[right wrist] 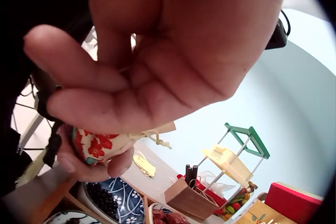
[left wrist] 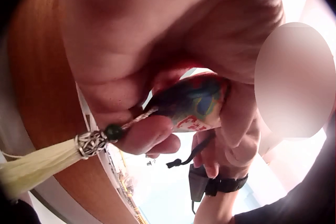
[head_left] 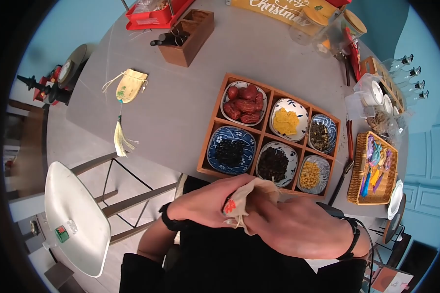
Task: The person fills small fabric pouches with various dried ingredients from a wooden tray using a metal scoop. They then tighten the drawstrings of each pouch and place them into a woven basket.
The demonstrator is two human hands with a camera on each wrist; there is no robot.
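A cream cloth pouch with a red pattern is held in the left hand, whose fingers curl round it. The right hand reaches to the pouch's mouth, and its front fingertips are hidden inside. In the right wrist view two fingers of that hand stretch across above the pouch. The left wrist view shows the colourful pouch in the left hand, with a pale yellow tassel hanging beside a dark green bead.
Before the body stands a wooden divided box with bowls of red dates, yellow pieces and dried items. A second tasselled pouch lies left. Beyond are a wooden holder and glass jars; a wicker basket of tassels stands right.
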